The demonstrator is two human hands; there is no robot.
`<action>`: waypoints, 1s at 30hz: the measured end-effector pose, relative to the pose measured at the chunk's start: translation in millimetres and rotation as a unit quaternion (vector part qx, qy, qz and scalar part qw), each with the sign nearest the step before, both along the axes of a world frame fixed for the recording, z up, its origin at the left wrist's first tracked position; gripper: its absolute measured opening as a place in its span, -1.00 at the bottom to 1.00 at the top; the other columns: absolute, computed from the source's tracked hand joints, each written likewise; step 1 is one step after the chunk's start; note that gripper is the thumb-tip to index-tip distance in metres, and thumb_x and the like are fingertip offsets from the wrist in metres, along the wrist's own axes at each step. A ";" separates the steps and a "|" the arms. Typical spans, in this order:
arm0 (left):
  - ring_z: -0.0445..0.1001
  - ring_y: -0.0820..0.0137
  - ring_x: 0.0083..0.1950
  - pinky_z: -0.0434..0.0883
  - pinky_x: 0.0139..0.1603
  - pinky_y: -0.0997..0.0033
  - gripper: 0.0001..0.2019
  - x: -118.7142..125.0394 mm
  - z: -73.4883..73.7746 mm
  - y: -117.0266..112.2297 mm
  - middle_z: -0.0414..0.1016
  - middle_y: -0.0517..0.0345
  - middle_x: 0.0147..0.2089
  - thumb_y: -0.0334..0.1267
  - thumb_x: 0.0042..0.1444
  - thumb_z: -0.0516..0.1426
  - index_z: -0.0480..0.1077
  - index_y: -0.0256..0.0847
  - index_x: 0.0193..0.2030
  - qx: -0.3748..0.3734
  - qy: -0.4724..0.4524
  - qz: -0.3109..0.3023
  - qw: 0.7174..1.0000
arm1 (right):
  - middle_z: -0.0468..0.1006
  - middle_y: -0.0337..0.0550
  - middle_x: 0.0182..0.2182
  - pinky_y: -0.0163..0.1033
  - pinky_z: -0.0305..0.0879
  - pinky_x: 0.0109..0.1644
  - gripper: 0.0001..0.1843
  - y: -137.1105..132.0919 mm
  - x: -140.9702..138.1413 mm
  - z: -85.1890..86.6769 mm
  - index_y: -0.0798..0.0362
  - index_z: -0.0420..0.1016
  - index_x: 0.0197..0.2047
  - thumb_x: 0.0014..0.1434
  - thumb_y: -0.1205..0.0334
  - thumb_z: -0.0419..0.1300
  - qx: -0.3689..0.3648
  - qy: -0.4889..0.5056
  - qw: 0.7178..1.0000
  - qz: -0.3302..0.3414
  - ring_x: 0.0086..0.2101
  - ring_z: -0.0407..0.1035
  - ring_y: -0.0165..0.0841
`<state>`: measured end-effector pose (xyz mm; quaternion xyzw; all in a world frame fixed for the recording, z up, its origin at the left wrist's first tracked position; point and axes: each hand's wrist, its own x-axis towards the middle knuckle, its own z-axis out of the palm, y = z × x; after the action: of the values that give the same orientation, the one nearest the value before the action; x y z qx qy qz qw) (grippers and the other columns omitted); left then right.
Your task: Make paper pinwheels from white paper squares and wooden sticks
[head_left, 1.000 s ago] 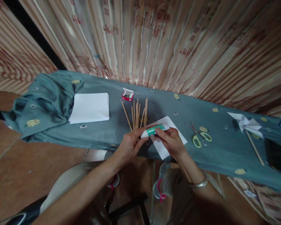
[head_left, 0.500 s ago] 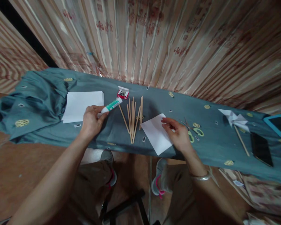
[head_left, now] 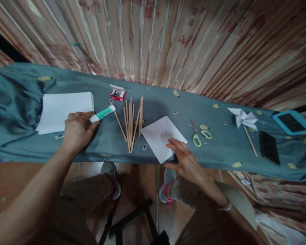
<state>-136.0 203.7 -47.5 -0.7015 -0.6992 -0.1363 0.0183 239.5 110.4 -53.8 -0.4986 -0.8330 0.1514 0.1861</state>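
My left hand [head_left: 78, 132] is closed on a glue stick [head_left: 103, 113] with a green and white label, at the right edge of a stack of white paper [head_left: 66, 109]. The hand's fingers wrap its near end. A square white sheet [head_left: 158, 136] lies turned corner-on across the front of the table. Over the sheet's right side is my right hand [head_left: 185, 158], fingers stretched out and thumb apart, with nothing held. Whether its fingertips touch the sheet I cannot tell. Between the hands lie several thin wooden sticks [head_left: 131, 126].
Behind the sticks stands a small open red box [head_left: 118, 94] of metal pieces. Green-handled scissors [head_left: 198, 133] lie right of the sheet. Farther right are a paper pinwheel [head_left: 243, 119] on a stick, a dark phone [head_left: 269, 147] and a blue-framed device [head_left: 292, 122]. A pleated curtain [head_left: 153, 41] hangs behind.
My right hand has moved nearer the table's front edge, and its fingers have gone from pinched to spread. The glue stick stays in my left hand. The view has shifted right.
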 end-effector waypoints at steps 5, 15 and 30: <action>0.28 0.08 0.10 0.24 0.15 0.05 -0.49 3.2 2.8 -1.0 0.41 -0.07 0.04 -0.02 0.24 0.02 0.28 -0.30 0.22 -0.022 -0.039 -0.001 0.999 | 0.34 0.12 0.18 0.23 0.26 0.22 -0.45 -4.4 -1.2 -7.2 -0.03 0.25 0.13 0.09 0.32 0.31 0.030 -0.004 1.000 -0.004 0.18 0.23 0.01; 0.21 0.09 0.25 0.20 0.23 0.02 -0.50 69.9 26.5 -31.4 0.29 -0.13 0.20 -0.14 0.23 0.09 0.18 -0.24 0.27 0.102 -0.082 -0.159 0.979 | 0.38 0.06 0.16 0.17 0.27 0.23 -0.68 -3.7 2.5 -5.9 -0.03 0.38 0.02 0.18 0.29 0.23 0.001 0.029 1.000 -0.011 0.17 0.26 -0.06; 0.30 0.16 0.22 0.25 0.11 0.08 -0.60 155.7 -22.4 -71.0 0.38 -0.11 0.24 -0.44 0.27 -0.02 0.20 -0.31 0.24 -0.036 -0.115 -0.442 0.889 | 0.58 -0.08 -0.04 -0.04 0.34 0.15 -0.93 12.3 7.5 -12.0 -0.05 0.56 -0.26 0.20 0.20 0.24 -0.069 0.255 0.960 -0.088 -0.01 0.46 -0.24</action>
<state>19.7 132.7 -69.9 -0.9176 -0.3187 -0.1845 -0.1498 247.0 122.6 -65.8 -0.5263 -0.6982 0.3136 0.3704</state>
